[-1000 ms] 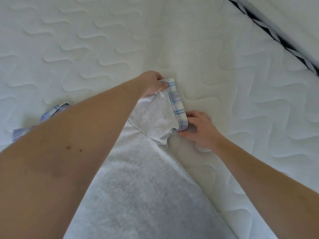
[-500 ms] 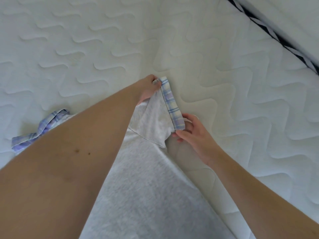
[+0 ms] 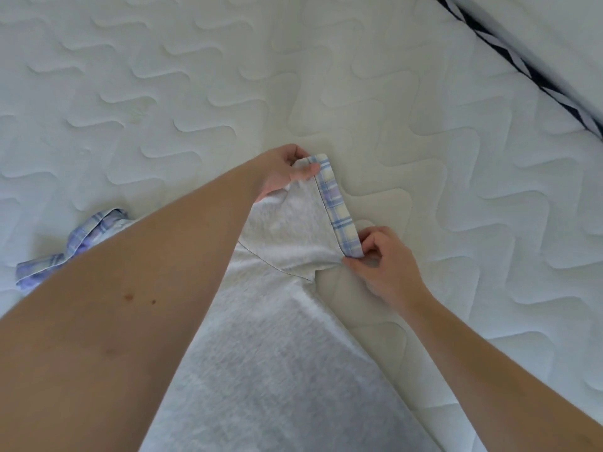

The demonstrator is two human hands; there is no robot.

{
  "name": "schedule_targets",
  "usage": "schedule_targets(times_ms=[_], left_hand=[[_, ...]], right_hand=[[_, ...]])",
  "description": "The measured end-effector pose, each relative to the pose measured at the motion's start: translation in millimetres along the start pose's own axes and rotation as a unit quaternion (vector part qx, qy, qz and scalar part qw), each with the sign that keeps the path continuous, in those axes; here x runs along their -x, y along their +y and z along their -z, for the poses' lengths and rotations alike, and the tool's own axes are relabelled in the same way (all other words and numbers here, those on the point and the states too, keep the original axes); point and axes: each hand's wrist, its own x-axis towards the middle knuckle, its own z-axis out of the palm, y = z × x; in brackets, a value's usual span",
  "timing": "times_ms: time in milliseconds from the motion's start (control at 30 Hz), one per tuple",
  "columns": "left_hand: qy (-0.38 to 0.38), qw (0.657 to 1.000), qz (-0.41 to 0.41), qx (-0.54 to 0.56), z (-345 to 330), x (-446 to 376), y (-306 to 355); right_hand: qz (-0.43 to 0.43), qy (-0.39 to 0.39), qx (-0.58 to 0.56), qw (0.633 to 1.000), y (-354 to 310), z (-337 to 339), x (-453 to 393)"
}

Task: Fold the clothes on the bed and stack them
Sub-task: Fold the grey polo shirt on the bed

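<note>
A light grey shirt (image 3: pixel 270 360) lies flat on the white quilted mattress (image 3: pixel 163 93), its body running toward me. Its right sleeve (image 3: pixel 293 233) ends in a blue-and-white plaid cuff (image 3: pixel 337 207). My left hand (image 3: pixel 287 171) pinches the far end of that cuff. My right hand (image 3: pixel 381 262) pinches the near end, so the cuff is stretched straight between both hands. My left forearm covers much of the shirt's left side.
The shirt's other plaid cuff (image 3: pixel 71 246) pokes out at the left, beyond my left arm. The mattress edge with dark striped piping (image 3: pixel 522 63) runs diagonally at the top right. Bare quilted surface surrounds the shirt.
Both hands have kept hold of the plaid cuff and pulled it straighter and slightly up off the mattress. My right hand shifted from pressing flat to a pinch on the cuff's near end.
</note>
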Motion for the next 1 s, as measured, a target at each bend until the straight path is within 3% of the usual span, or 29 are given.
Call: schedule_targets(times_ms=[133,367,567,867,1000], left_hand=[[-0.039,0.998,0.049,0.019,3.7,3.7,6.7],[-0.045,0.998,0.014,-0.033,2.8,5.3,4.3],[0.087,0.986,-0.030,-0.139,-20.4,6.6,0.8],[0.113,0.955,-0.025,-0.274,-35.4,26.0,14.4],[0.160,0.949,-0.056,-0.267,-39.0,48.5,13.5]], right_hand=[[-0.079,0.011,-0.093,0.992,-12.6,-3.2,-8.2],[-0.097,-0.025,0.065,0.993,-12.0,-0.8,-29.4],[-0.056,0.013,0.055,0.997,-7.1,-14.1,-14.2],[-0.031,0.005,0.065,0.997,-1.1,-16.5,-18.6],[-0.069,0.007,0.041,0.997,-2.8,-14.8,-19.2]])
